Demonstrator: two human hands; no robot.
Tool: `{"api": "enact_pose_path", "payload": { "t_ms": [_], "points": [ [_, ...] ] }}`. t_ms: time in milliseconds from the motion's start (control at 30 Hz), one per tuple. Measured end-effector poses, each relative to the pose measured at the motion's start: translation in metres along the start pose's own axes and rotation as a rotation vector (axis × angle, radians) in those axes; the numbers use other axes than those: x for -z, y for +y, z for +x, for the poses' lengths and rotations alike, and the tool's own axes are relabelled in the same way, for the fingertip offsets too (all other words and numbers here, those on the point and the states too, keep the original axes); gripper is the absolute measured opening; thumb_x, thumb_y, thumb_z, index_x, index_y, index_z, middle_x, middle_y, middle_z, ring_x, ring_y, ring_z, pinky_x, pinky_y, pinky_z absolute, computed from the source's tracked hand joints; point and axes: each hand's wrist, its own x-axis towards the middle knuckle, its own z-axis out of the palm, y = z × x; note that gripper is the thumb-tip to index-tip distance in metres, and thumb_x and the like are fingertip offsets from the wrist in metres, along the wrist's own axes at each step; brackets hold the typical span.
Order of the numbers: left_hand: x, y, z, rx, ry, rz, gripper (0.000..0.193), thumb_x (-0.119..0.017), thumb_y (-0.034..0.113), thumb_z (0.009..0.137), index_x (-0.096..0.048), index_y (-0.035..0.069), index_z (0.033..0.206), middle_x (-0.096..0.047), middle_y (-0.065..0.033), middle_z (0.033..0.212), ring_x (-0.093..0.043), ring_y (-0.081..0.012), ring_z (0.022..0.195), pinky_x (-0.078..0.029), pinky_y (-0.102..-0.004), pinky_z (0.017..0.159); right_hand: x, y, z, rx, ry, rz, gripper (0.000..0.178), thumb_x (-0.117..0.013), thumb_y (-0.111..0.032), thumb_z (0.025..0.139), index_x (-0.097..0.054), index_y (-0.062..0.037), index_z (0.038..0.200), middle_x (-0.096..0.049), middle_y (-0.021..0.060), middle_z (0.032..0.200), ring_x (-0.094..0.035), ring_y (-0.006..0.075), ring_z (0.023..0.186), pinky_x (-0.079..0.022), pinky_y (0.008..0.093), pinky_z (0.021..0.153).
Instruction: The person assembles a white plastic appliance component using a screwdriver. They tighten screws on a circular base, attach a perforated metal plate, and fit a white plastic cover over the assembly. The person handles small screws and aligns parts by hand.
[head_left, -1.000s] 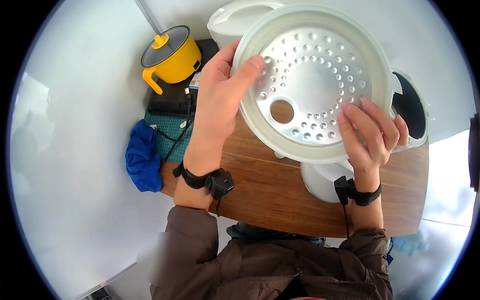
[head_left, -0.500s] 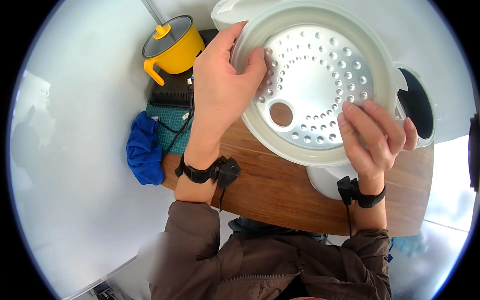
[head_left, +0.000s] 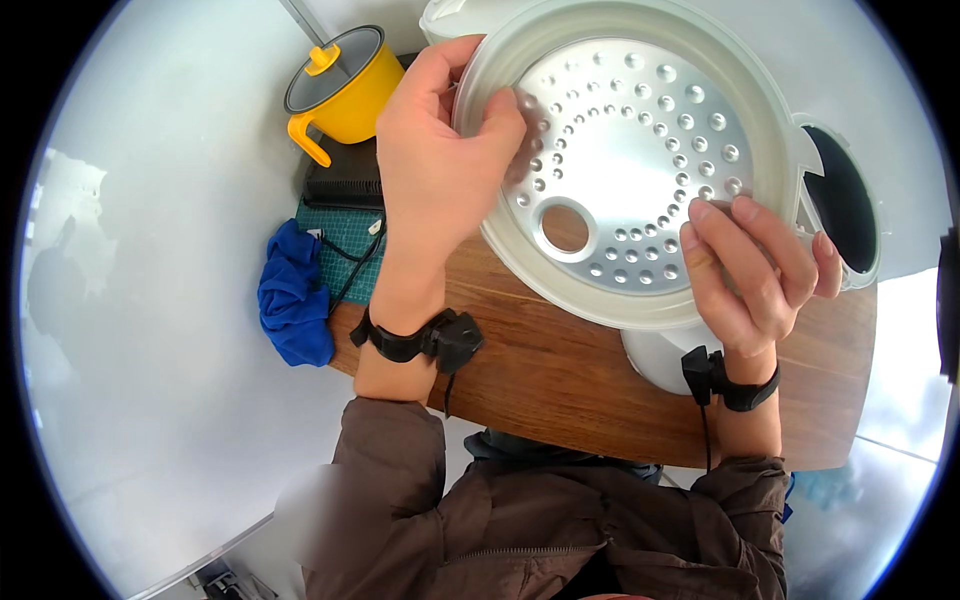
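Observation:
A round, pale lid with a dimpled silver inner plate (head_left: 610, 150) is tilted toward me above the table. A round hole sits near the plate's lower left. My left hand (head_left: 440, 140) grips the lid's left rim (head_left: 515, 250), thumb on the inner side and fingers partly hidden behind the edge. My right hand (head_left: 760, 270) is at the lower right edge of the plate. Its thumb and index fingertip are close together against the metal, the other fingers bent; whether they pinch anything cannot be seen. Black straps with small boxes circle both wrists.
Below the lid, a white rounded part (head_left: 662, 360) rests on the wooden table (head_left: 540, 370). A white-rimmed dark part (head_left: 845, 205) lies to the right. At left are a yellow pot (head_left: 355, 100) with a grey lid, a green mat (head_left: 345, 270), cables and a blue cloth (head_left: 295, 295).
The lid and both hands have shifted very slightly in view, the lid's plate turning a little. Both hands keep the same places on it.

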Motion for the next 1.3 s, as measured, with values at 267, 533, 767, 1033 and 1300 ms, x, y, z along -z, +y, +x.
{"api": "enact_pose_path", "payload": {
  "t_ms": [267, 533, 767, 1033, 1300],
  "points": [
    [0.007, 0.011, 0.003, 0.136, -0.047, -0.173, 0.037, -0.066, 0.003, 0.085, -0.062, -0.007, 0.121, -0.072, -0.0089, 0.099, -0.068, -0.0116, 0.084, -0.054, -0.0247, 0.072, -0.002, 0.001, -0.004, 0.015, 0.003, 0.005, 0.023, -0.077, -0.017, 0.078, -0.061, -0.0296, 0.069, -0.071, -0.0151, 0.097, -0.064, 0.0080, 0.099, -0.023, 0.0377, 0.116],
    [0.001, 0.002, 0.000, -0.047, 0.039, 0.172, 0.032, -0.066, 0.004, 0.081, -0.065, -0.001, 0.113, -0.073, -0.0104, 0.088, -0.070, -0.0155, 0.077, -0.055, -0.0282, 0.072, -0.005, -0.001, -0.009, 0.022, 0.002, 0.004, 0.026, -0.077, -0.018, 0.078, -0.057, -0.0301, 0.068, -0.072, -0.0166, 0.099, -0.063, 0.0074, 0.100, -0.024, 0.0370, 0.114],
    [0.007, 0.008, -0.001, 0.016, -0.048, 0.146, 0.032, -0.063, 0.002, 0.080, -0.062, 0.001, 0.112, -0.072, -0.0112, 0.097, -0.069, -0.0161, 0.082, -0.055, -0.0298, 0.074, -0.006, 0.000, -0.014, 0.030, 0.019, -0.006, 0.031, -0.079, -0.020, 0.078, -0.051, -0.0289, 0.066, -0.072, -0.0176, 0.097, -0.061, 0.0070, 0.101, -0.024, 0.0357, 0.112],
    [0.016, 0.016, -0.001, 0.111, -0.183, -0.163, 0.027, -0.055, -0.004, 0.088, -0.055, 0.000, 0.114, -0.066, -0.0066, 0.107, -0.061, -0.0102, 0.095, -0.049, -0.0265, 0.085, -0.002, 0.004, -0.014, 0.051, 0.007, -0.007, 0.030, -0.079, -0.022, 0.080, -0.053, -0.0295, 0.068, -0.072, -0.0186, 0.098, -0.061, 0.0067, 0.103, -0.024, 0.0355, 0.115],
    [0.016, 0.017, -0.001, 0.088, -0.127, 0.031, 0.030, -0.056, -0.006, 0.086, -0.055, -0.003, 0.116, -0.067, -0.0070, 0.104, -0.062, -0.0104, 0.089, -0.051, -0.0254, 0.077, 0.003, 0.006, -0.013, 0.045, -0.065, -0.018, 0.029, -0.081, -0.023, 0.079, -0.055, -0.0303, 0.070, -0.071, -0.0200, 0.101, -0.060, 0.0068, 0.106, -0.024, 0.0348, 0.115]
  ]
}}
